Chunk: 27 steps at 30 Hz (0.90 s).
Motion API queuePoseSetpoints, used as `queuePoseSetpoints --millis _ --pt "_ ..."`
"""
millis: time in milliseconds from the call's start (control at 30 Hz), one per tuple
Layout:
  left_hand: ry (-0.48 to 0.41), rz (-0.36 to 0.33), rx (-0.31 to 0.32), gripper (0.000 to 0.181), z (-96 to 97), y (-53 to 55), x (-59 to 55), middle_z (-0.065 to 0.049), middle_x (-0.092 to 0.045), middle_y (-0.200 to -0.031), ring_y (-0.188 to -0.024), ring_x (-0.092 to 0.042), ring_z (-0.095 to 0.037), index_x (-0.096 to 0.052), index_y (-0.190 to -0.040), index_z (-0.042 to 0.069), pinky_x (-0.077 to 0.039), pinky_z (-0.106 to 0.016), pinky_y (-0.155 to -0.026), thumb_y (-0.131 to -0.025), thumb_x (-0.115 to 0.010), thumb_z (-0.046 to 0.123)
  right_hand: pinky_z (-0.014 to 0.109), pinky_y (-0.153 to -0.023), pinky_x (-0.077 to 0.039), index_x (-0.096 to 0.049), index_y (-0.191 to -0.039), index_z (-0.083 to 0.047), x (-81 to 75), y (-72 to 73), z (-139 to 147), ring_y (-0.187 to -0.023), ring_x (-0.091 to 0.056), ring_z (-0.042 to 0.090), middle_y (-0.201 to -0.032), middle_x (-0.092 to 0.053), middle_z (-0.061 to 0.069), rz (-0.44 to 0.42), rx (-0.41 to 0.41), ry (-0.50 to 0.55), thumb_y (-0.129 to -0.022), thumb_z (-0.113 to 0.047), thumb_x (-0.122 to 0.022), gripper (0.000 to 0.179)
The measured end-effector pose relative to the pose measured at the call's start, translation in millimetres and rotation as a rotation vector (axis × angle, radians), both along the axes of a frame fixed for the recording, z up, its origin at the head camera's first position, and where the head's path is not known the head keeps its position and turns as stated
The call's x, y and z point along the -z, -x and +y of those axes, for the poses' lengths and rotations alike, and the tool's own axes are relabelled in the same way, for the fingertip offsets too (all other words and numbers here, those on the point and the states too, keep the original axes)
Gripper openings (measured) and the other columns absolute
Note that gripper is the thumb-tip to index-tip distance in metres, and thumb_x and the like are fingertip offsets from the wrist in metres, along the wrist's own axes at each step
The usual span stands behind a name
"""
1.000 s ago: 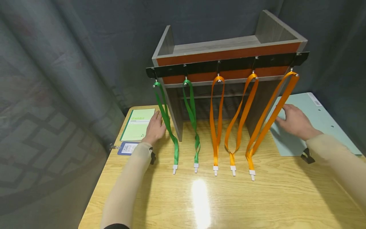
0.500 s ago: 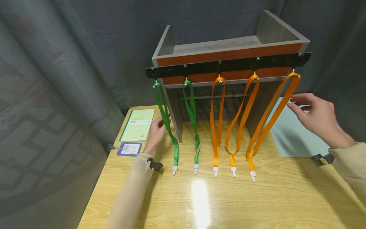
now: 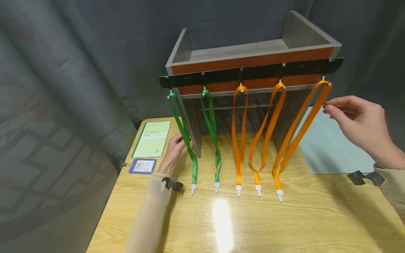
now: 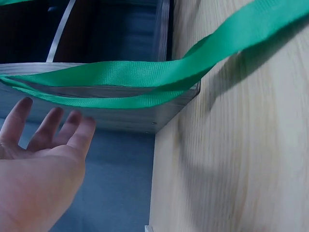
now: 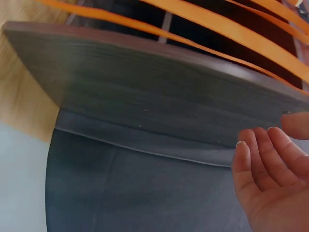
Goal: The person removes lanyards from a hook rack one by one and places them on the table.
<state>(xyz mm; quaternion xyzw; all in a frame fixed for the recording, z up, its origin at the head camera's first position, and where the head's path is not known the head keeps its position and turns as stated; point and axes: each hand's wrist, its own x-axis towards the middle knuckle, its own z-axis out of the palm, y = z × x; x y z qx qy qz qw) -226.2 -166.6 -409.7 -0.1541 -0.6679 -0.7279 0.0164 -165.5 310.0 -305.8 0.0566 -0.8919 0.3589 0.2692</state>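
Observation:
My left hand (image 3: pixel 173 149) is beside the leftmost green lanyard (image 3: pixel 181 119), between the notebook and the left side of a grey wooden stand (image 3: pixel 193 123). In the left wrist view its fingers (image 4: pixel 79 137) are spread and loosely bent, just below the green strap (image 4: pixel 145 79), with nothing in them. My right hand (image 3: pixel 364 123) is raised off the stand's right side, fingertips near the rightmost orange lanyard (image 3: pixel 311 116). Its fingers (image 5: pixel 244 154) are loosely curled in the right wrist view, and no object shows in them. Another green lanyard (image 3: pixel 210 119) and two orange lanyards (image 3: pixel 240 140) hang between.
The lanyards hang from hooks on a black rail (image 3: pixel 259 72) across the stand, white clips low over the wooden table (image 3: pixel 177 225). A green notebook (image 3: pixel 152 140) and a blue-framed card holder (image 3: pixel 142 166) lie left. Right is a pale blue folder (image 3: pixel 329 151); grey curtains (image 3: pixel 79 88) surround.
My right hand has risen off the pale blue folder and moved right, beside the rightmost orange lanyard. My left hand has shifted slightly from the notebook toward the stand and the leftmost green lanyard.

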Motion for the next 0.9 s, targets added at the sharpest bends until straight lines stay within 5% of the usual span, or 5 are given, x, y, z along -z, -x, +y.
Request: queuePoseSetpoints --millis 133,333,700,900 --pt "-0.042 -0.002 0.021 0.033 1.2 0.9 3.4 -0.002 -0.063 -0.099 -0.092 -0.056 -0.015 -0.067 -0.101 0.016 -0.049 -0.025 -0.081 -0.094 -0.049 -0.01 0.003 -0.065 -0.043 -0.065 -0.111 0.004 -7.5 -1.6 -3.7 -0.077 -0.057 -0.006 -0.094 -0.058 -0.023 0.022 -0.051 0.069 -0.095 -0.009 -0.059 0.022" --pt "-0.054 0.023 0.039 0.033 3.2 2.4 7.2 -0.004 -0.063 -0.101 -0.093 -0.056 -0.016 -0.069 -0.103 0.017 -0.05 -0.026 -0.082 -0.094 -0.051 -0.008 0.005 -0.069 -0.045 -0.064 -0.11 0.007 -17.5 -4.6 -9.5 -0.079 -0.061 0.001 -0.096 -0.063 -0.015 0.061 -0.105 0.141 -0.095 -0.006 -0.058 0.021" --pt "-0.131 0.014 0.004 0.027 3.1 12.7 31.7 -0.01 -0.062 -0.104 -0.094 -0.056 -0.019 -0.054 -0.118 -0.018 -0.05 -0.028 -0.082 -0.095 -0.054 -0.004 0.011 -0.05 -0.04 -0.067 -0.11 0.003 -31.8 -6.4 -19.6 -0.072 -0.061 0.003 -0.093 -0.065 -0.01 0.047 -0.124 0.199 -0.092 -0.009 -0.063 0.022" --pt "-0.196 0.006 0.004 0.023 7.9 10.4 33.7 -0.012 -0.062 -0.107 -0.095 -0.057 -0.021 -0.065 -0.115 0.0 -0.051 -0.03 -0.084 -0.093 -0.06 0.002 0.007 -0.063 -0.044 -0.066 -0.115 0.003 -36.6 -5.9 -19.8 -0.072 -0.061 0.002 -0.095 -0.064 -0.014 0.046 -0.124 0.183 -0.091 -0.008 -0.064 0.026"
